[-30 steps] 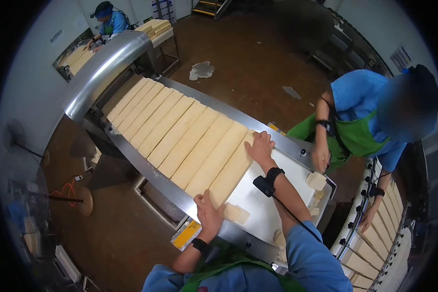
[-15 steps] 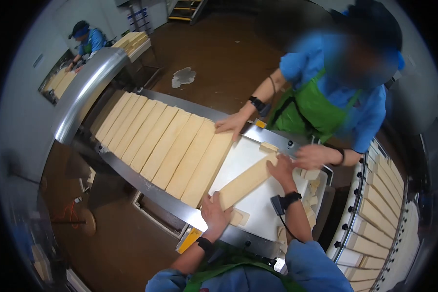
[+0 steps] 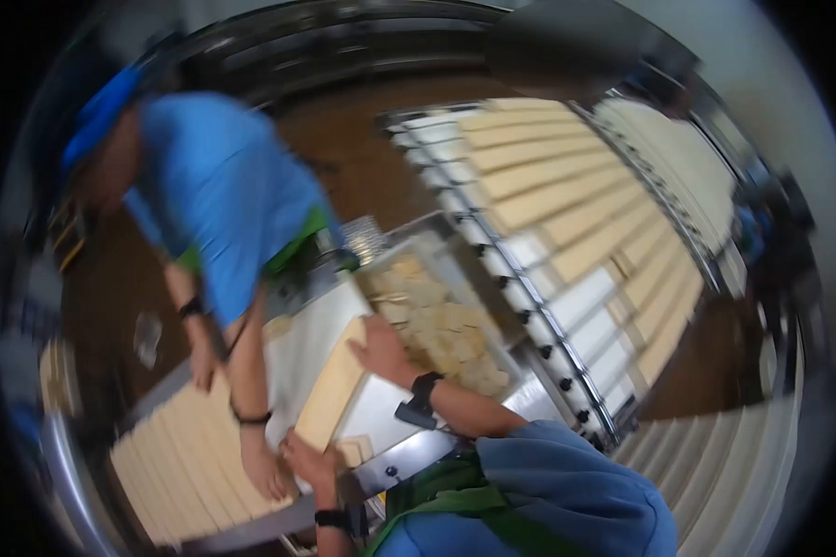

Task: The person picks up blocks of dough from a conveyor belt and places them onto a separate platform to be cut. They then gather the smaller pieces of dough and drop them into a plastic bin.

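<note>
A long pale-yellow slab (image 3: 331,395), which looks like cheese, lies between my two hands over the white work surface (image 3: 293,381). My left hand (image 3: 310,459) grips its near end, and my right hand (image 3: 381,349) is closed around the far end. Close to my left hand, a small offcut (image 3: 353,452) rests on the surface. On the left, a row of similar slabs (image 3: 181,459) sits side by side on a metal-edged conveyor. A co-worker's hand (image 3: 267,472) touches the end of that row, near my left hand; the co-worker's other hand (image 3: 202,369) is at the row's far side.
Beyond my right hand is a bin (image 3: 503,357) with many pale offcuts. To the right runs a white conveyor (image 3: 567,311) bearing rows of slabs, with black knobs along its rail. The co-worker (image 3: 223,195) leans in from the left. A curved metal cover (image 3: 70,483) stands lower left.
My view has swung right, bringing the bin and white conveyor into fuller sight. The slab in my hands has turned and stands apart from the row. The co-worker now reaches over the row with both hands.
</note>
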`<state>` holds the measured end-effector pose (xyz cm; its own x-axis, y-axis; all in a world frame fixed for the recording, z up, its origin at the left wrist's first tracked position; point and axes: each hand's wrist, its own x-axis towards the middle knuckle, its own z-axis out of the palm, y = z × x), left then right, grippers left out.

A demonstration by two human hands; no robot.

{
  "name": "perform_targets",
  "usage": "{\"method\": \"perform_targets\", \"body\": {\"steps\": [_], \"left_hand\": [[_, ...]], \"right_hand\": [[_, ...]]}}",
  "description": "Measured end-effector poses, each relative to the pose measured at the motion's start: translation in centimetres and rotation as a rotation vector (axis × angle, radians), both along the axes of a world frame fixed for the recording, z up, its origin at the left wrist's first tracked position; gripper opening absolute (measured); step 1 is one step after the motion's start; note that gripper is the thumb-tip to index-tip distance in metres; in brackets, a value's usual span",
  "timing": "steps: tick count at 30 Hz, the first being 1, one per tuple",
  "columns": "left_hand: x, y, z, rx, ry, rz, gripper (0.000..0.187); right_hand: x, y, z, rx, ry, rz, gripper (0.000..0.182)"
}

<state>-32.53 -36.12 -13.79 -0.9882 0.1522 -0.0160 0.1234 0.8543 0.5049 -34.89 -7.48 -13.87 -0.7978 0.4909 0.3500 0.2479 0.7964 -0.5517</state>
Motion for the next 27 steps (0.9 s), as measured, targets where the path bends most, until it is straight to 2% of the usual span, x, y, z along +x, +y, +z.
{"method": "perform_targets", "body": {"steps": [1, 2, 4, 6, 9, 12, 14, 18, 20, 21, 23, 24, 26, 27], "left_hand": [[0.7, 1.6, 2.1, 0.052, -0.040, 0.040, 0.070], [1.4, 3.6, 2.7, 0.054, -0.033, -0.015, 0.070], [2.5, 6.0, 3.9, 0.165, 0.096, -0.110, 0.068], [4.1, 10.5, 5.2, 0.188, 0.166, -0.196, 0.071], [7.2, 18.4, 7.2, 0.251, 0.265, -0.386, 0.074], [11.1, 25.8, 11.4, 0.279, 0.181, -0.524, 0.076], [13.2, 29.9, 13.8, 0.265, 0.111, -0.765, 0.081], [17.3, 37.1, 16.4, 0.253, 0.001, -0.893, 0.085], [18.6, 39.9, 17.2, 0.189, -0.130, -0.954, 0.087], [19.1, 41.1, 17.1, 0.184, -0.123, -0.964, 0.087], [19.5, 43.3, 16.4, 0.132, -0.156, -0.995, 0.084], [19.4, 44.4, 16.0, 0.126, -0.150, -1.002, 0.084], [18.9, 46.1, 15.6, 0.059, -0.178, -1.030, 0.079], [18.7, 46.4, 15.4, 0.050, -0.182, -1.033, 0.079]], "right_hand": [[1.7, 1.0, 1.5, -0.037, -0.074, 0.016, 0.062], [3.7, 2.3, 3.9, -0.108, -0.069, -0.039, 0.063], [7.5, 4.7, 6.3, -0.193, -0.053, -0.114, 0.063], [11.8, 8.0, 6.9, -0.165, 0.152, -0.360, 0.062], [18.4, 15.7, 8.0, 0.034, 0.288, -0.540, 0.051], [24.7, 23.4, 9.4, 0.243, 0.415, -0.723, 0.044], [28.8, 28.2, 10.4, 0.118, 0.328, -0.800, 0.042], [34.4, 36.9, 9.0, 0.096, 0.297, -0.826, 0.042], [35.7, 39.7, 9.0, 0.033, 0.100, -0.840, 0.046], [36.1, 40.8, 8.9, 0.029, 0.108, -0.849, 0.046], [36.4, 42.5, 9.3, -0.149, -0.192, -0.856, 0.051], [36.2, 43.2, 9.3, -0.155, -0.185, -0.862, 0.051], [36.2, 44.6, 8.2, 0.047, -0.445, -0.801, 0.052], [36.2, 44.9, 7.5, 0.038, -0.448, -0.803, 0.052]]}}
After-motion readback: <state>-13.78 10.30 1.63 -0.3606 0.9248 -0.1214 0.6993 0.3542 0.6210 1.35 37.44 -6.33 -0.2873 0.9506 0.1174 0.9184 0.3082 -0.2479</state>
